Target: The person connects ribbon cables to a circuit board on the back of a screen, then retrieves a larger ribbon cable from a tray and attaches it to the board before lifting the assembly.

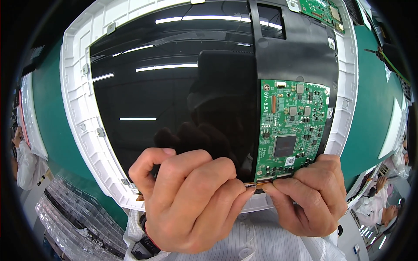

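My left hand and my right hand meet at the near edge of a green circuit board. Between their fingertips runs a thin orange flat flex cable; thumb and forefinger of each hand are pinched at it. Just above lies a pale connector strip along the board's near edge. The board sits on the right part of a black display panel, inside a white plastic frame. My fingers hide most of the cable and the frame's near side.
A second, smaller green board is at the frame's far right corner. The frame rests on a green work mat. Clear plastic trays stand at the lower left. Other people sit at both sides, one in a white sleeve.
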Available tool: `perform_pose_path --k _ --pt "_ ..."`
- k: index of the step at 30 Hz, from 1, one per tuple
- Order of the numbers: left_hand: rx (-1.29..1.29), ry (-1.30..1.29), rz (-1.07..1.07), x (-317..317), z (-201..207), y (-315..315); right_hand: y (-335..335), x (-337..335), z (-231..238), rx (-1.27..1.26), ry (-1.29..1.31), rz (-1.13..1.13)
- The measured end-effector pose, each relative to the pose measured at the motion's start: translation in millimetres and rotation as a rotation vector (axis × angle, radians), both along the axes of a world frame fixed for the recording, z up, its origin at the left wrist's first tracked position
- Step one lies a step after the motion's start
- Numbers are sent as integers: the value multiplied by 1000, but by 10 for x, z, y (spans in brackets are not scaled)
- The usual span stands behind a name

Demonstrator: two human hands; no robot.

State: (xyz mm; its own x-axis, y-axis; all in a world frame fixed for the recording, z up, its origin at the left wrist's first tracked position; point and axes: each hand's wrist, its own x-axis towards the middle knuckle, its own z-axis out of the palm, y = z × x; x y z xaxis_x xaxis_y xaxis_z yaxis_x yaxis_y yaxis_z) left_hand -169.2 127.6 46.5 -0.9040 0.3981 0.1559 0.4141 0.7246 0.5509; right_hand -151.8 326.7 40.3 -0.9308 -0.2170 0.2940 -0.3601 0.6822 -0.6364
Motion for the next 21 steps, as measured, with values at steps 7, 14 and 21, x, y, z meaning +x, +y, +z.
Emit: perform_pose_path --k 7,14,21 --pt "-24 6 10 24 3 16 -13 -11 -36 42 87 -8" --pt "-51 -13 3 25 23 15 -45 3 -65 51 121 -36" --pt "-39 8 10 16 25 25 -62 -5 -61 46 116 -46"
